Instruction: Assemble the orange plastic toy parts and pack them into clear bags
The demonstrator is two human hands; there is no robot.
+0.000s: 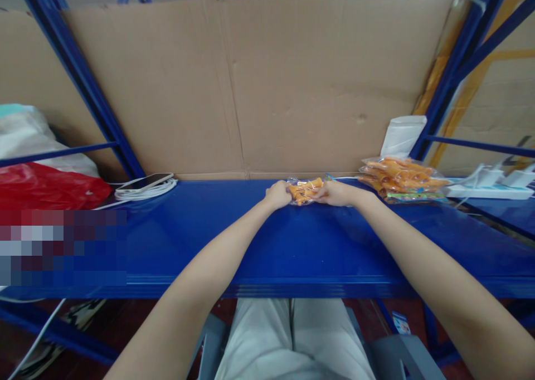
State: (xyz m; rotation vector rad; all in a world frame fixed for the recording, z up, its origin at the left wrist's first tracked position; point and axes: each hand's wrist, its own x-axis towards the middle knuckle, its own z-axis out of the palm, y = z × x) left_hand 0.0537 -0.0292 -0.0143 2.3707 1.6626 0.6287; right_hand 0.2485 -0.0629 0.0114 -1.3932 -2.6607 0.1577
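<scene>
A clear plastic bag with orange pieces in it is held between my hands over the blue shelf surface. My left hand is closed on the bag's left end. The bag's right end is in my right hand, its fingers closed round the plastic and partly hidden. What exactly the orange pieces are is too small to tell. To the right of my right hand lies a pile of similar clear bags with orange contents.
Brown cardboard walls off the back between blue metal posts. A phone rests on a coiled white cable at the left, beside a red plastic bag. At the right are a white power strip and a white packet.
</scene>
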